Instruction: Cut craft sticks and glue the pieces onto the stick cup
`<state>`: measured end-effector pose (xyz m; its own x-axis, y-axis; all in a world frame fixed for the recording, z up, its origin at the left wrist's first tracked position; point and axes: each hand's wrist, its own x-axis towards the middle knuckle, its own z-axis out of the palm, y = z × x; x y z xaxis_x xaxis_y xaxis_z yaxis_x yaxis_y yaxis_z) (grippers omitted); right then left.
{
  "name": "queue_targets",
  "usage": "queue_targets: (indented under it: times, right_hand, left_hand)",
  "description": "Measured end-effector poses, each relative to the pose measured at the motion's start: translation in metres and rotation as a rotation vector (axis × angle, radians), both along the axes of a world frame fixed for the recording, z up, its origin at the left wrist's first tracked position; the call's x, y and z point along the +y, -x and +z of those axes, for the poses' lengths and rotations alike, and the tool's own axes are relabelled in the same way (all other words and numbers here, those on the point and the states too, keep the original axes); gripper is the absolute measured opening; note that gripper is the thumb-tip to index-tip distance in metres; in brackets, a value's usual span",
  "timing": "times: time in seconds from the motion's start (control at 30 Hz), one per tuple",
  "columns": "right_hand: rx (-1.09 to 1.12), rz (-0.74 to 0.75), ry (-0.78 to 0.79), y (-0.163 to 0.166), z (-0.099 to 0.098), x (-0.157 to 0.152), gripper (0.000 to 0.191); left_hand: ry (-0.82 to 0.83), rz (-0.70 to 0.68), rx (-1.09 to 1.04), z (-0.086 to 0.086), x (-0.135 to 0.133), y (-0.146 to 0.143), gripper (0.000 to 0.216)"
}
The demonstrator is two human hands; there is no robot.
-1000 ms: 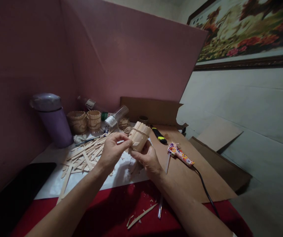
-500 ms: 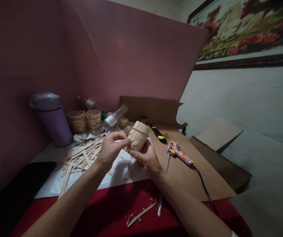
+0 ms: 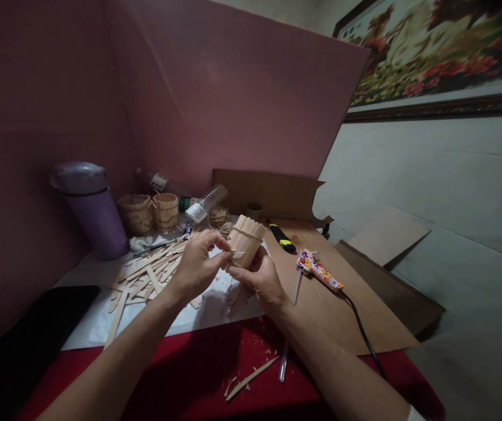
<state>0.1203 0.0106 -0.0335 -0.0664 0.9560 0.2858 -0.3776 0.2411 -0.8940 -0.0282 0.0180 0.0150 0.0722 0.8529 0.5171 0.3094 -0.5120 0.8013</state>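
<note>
A small cup of upright craft sticks [image 3: 246, 237], tied round with twine, tilts in my right hand [image 3: 262, 278]. My right thumb lies along its lower edge and the fingers wrap behind it, partly hidden. My left hand [image 3: 200, 257] is pinched closed at the cup's left side, with thumb and index finger together. A tiny pale leaf-shaped piece [image 3: 239, 254] shows on the cup's wall near those fingertips. What the pinch holds is too small to make out.
Loose craft sticks [image 3: 145, 280] lie piled on white paper at left. Behind them stand two decorated cups [image 3: 165, 211], a purple tumbler [image 3: 97, 216] and a plastic bottle [image 3: 207, 202]. A utility knife [image 3: 282, 237] and a flowered glue gun [image 3: 318, 272] with cord rest on cardboard [image 3: 342, 321].
My left fingertips have slid slightly down and curled more at the cup's side. The cup and my right hand have stayed almost in place.
</note>
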Motion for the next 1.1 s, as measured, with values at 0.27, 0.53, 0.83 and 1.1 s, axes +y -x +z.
queue_targets:
  times: [0.27,0.53,0.83,1.1]
  right_hand:
    - [-0.014,0.017,-0.024,0.0024,0.0017,-0.0012,0.067]
    - [-0.012,0.008,-0.015,0.0021,0.0,-0.0004,0.067]
    - [0.032,0.041,0.016,0.0007,0.0027,-0.0016,0.062]
    - [0.112,0.116,0.016,-0.0001,0.0019,-0.0013,0.061]
  left_hand:
    - [0.021,-0.012,-0.195,0.0009,-0.0062,-0.005,0.003]
    - [-0.003,-0.015,-0.17,-0.0015,-0.0053,-0.0049,0.009]
    - [0.176,0.001,-0.431,0.0035,-0.0028,-0.0034,0.015]
    - [0.296,-0.113,-0.566,0.0037,-0.0044,-0.0029,0.023]
